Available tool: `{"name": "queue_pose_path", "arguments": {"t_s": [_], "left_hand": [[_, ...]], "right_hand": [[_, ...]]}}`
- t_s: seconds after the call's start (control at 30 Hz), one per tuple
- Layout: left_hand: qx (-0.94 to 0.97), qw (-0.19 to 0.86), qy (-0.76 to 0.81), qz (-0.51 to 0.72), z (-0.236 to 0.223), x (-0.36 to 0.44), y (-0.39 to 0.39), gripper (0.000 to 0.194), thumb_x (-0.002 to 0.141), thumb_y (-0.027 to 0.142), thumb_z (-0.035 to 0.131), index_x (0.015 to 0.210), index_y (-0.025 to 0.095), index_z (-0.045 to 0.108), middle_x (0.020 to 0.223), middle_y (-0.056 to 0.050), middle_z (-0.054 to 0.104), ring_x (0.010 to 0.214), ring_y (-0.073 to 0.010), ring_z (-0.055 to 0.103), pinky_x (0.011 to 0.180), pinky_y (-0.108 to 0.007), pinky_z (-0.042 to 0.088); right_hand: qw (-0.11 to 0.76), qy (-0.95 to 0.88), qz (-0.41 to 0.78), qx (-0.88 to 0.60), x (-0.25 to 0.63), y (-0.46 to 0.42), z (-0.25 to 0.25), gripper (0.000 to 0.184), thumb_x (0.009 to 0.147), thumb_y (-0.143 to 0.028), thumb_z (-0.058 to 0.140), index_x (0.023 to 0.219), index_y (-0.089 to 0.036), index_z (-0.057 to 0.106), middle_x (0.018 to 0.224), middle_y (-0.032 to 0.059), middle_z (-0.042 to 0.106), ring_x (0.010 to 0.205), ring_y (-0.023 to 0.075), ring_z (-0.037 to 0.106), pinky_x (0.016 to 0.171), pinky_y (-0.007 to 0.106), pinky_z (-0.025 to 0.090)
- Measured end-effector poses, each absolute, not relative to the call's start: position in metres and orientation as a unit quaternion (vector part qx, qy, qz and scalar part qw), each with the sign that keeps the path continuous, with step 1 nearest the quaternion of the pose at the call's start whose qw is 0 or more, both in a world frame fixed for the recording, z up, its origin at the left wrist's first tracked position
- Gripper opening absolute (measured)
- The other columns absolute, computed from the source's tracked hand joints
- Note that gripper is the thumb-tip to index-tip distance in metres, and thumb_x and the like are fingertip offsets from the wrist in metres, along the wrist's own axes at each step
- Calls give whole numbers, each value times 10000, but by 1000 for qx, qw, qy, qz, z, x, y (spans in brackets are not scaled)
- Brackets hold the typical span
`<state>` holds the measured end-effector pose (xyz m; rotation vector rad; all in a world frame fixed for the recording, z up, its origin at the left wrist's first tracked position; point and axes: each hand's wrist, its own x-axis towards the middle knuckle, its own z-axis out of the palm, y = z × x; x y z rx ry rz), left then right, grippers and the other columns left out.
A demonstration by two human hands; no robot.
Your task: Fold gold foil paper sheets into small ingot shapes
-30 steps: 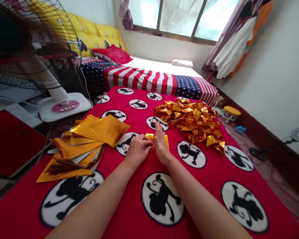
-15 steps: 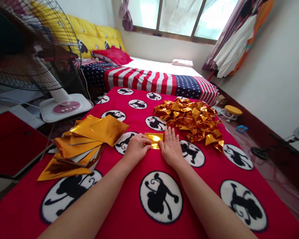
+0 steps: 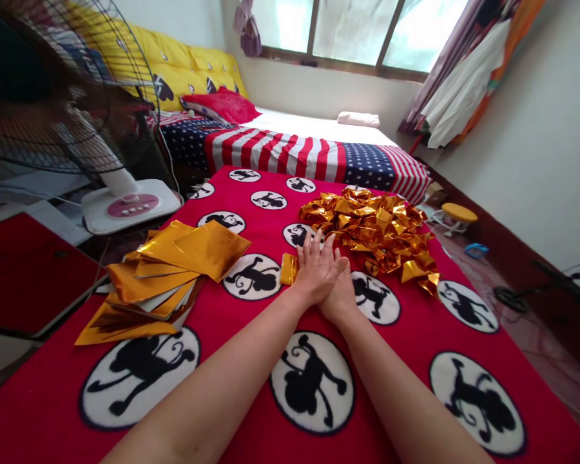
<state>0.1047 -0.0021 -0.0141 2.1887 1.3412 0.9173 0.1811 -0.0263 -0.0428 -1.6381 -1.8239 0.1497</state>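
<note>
My left hand lies flat, fingers stretched out, across the right part of a small folded piece of gold foil paper. Only the paper's left end shows; the rest is under the hand. My right hand rests against the left hand on its right side, palm turned partly inward, and its fingers are partly covered. To the left, a fanned stack of gold foil sheets lies on the red cloth. Beyond my hands on the right is a heap of folded gold foil pieces.
The red cloth with black monkey figures in white circles covers the table. A running fan stands at the left. Behind are a bed with a flag-patterned cover, and a yellow stool on the floor at right.
My left hand has moved right, from pinching the paper's left edge to lying flat over it against the right hand. The foil paper looks narrower, its right part now covered.
</note>
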Motion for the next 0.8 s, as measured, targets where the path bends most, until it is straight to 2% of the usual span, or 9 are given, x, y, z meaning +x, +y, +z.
{"name": "queue_pose_path", "arguments": {"t_s": [0.13, 0.27, 0.4, 0.57, 0.67, 0.73, 0.8], "left_hand": [[807, 212, 459, 305, -15, 89, 1, 657, 935, 570, 309, 1503, 249, 231, 1605, -86, 140, 1480, -293, -14, 1165, -576, 40], [828, 170, 453, 282, -18, 75, 5, 682, 934, 573, 310, 1513, 228, 207, 1606, -99, 129, 1480, -291, -23, 1160, -578, 42], [858, 80, 453, 228, -24, 54, 10, 679, 927, 569, 342, 1500, 215, 257, 1598, -117, 163, 1478, -305, 27, 1144, -610, 9], [840, 19, 511, 182, -29, 23, 12, 665, 893, 551, 450, 1470, 242, 337, 1570, -141, 249, 1466, -330, 110, 1120, -653, 31], [798, -5, 570, 195, -27, 11, 6, 611, 896, 477, 483, 1440, 212, 398, 1555, -170, 271, 1451, -363, 145, 1086, -675, 158], [776, -30, 588, 226, -25, 6, 1, 528, 908, 361, 480, 1401, 172, 454, 1523, -191, 329, 1433, -369, 193, 1060, -626, 271], [767, -44, 583, 266, -23, 2, -4, 439, 911, 295, 469, 1322, 160, 540, 1445, -186, 443, 1390, -349, 292, 1057, -543, 329]], "right_hand": [[162, -724, 1, -671, 181, -31, -35, 556, 936, -311, 408, 1477, -204, 342, 1562, 121, 266, 1456, 313, 151, 1152, 544, 130], [102, -714, -6, -692, 180, -31, -31, 595, 940, -278, 332, 1506, -113, 251, 1578, 134, 198, 1467, 298, 103, 1158, 540, 130], [102, -700, -10, -707, 177, -30, -31, 597, 942, -268, 298, 1498, -56, 242, 1581, 139, 171, 1469, 281, 102, 1168, 528, 103], [127, -695, -7, -707, 176, -32, -32, 624, 952, -357, 332, 1492, -57, 244, 1577, 146, 184, 1467, 282, 112, 1165, 533, 85], [145, -691, -7, -708, 178, -35, -32, 629, 952, -357, 350, 1487, -45, 242, 1565, 160, 223, 1461, 282, 146, 1165, 522, 82], [171, -687, -9, -706, 179, -37, -31, 623, 950, -332, 357, 1483, -33, 237, 1547, 179, 268, 1444, 279, 208, 1163, 517, 100], [206, -679, -8, -705, 181, -39, -30, 616, 950, -326, 360, 1473, -23, 244, 1507, 204, 343, 1412, 277, 291, 1157, 519, 130]]}}
